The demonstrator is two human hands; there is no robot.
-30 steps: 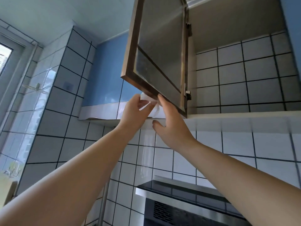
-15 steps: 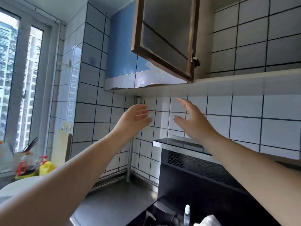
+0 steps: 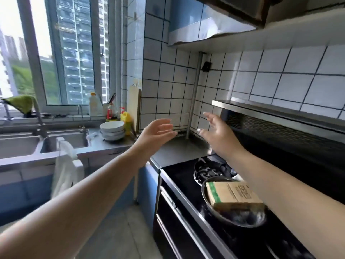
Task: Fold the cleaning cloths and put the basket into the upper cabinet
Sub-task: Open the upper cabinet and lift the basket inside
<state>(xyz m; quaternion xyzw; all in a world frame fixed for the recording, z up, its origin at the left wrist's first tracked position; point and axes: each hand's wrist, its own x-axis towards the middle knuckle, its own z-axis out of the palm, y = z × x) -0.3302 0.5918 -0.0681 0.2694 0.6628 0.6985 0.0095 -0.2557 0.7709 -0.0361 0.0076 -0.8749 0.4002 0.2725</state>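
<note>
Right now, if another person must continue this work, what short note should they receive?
Left hand: open, holds nothing, in the air over the steel counter.
Right hand: open, holds nothing, above the stove.
Upper cabinet: only its bottom edge shows; its inside is out of view.
Basket and cloths: not visible, so I cannot confirm that they are stored.
Left: look into the cabinet and check the basket, then close the door if it is open.

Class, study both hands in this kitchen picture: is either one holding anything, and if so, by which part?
Nothing is held. The left hand and right hand are both open in the air, fingers relaxed, above the steel countertop.
</note>
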